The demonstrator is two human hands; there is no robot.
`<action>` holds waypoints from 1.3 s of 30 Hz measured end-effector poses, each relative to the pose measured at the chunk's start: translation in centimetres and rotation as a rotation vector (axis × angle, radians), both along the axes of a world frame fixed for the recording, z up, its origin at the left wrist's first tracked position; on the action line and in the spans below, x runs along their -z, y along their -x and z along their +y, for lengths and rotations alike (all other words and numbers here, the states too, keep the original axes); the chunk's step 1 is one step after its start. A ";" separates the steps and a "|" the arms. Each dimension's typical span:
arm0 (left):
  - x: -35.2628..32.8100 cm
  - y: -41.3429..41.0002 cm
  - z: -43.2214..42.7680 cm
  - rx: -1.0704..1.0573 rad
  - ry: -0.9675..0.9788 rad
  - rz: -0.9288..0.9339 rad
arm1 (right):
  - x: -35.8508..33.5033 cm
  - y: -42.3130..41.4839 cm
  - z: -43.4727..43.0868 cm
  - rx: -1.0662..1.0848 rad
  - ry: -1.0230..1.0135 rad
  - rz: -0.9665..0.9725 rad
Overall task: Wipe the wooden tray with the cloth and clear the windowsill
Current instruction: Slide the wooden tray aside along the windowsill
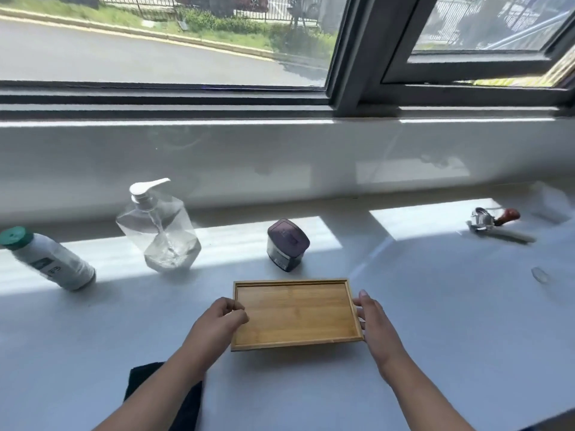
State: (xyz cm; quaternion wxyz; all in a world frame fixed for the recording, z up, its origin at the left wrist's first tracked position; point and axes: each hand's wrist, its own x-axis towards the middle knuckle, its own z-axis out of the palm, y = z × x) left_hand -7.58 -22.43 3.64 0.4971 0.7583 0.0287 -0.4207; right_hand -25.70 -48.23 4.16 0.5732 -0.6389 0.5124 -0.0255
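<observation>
The wooden tray (295, 312) is lying on the white windowsill (420, 306), near its front edge, with its long axis running left to right, parallel to the window. It is a shallow rectangle of pale, straight-grained wood with a low raised rim, and its inside is bare.

The left hand (222, 318) is curling over the tray's left short edge, fingers bent and pinching the rim. The right hand (371, 318) is lying flat against the right short edge, fingers straight and pressed together along the rim.

A dark cloth (174, 399) is lying folded on the sill below the left forearm, partly hidden by it.

Behind the tray, a small dark purple jar (287, 245) with rounded corners is standing. To the left, a clear faceted pump bottle (158, 231) is standing upright, and a white bottle with a green cap (46, 258) is showing at the far left. Far right, a shiny metal tool with a reddish handle (491, 219) is lying in sunlight.
</observation>
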 end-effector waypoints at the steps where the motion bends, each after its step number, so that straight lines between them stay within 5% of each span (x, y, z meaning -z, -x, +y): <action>1: -0.2 0.8 -1.9 0.012 0.001 0.011 | 0.0 1.0 -1.7 0.011 0.006 0.001; 11: -1.0 4.5 -19.6 0.058 0.002 0.027 | 0.7 4.7 -18.7 0.085 0.006 0.004; 23: -0.5 -4.8 -33.6 -0.103 -0.055 -0.108 | 1.7 -7.2 -31.4 0.023 -0.027 -0.108; 35: 3.2 -10.3 -38.3 -0.165 -0.247 -0.179 | 4.4 -14.5 -34.5 -0.012 0.033 -0.129; 39: 1.7 -9.7 -36.9 -0.090 -0.273 -0.304 | 3.9 -13.2 -32.3 -0.082 0.292 -0.176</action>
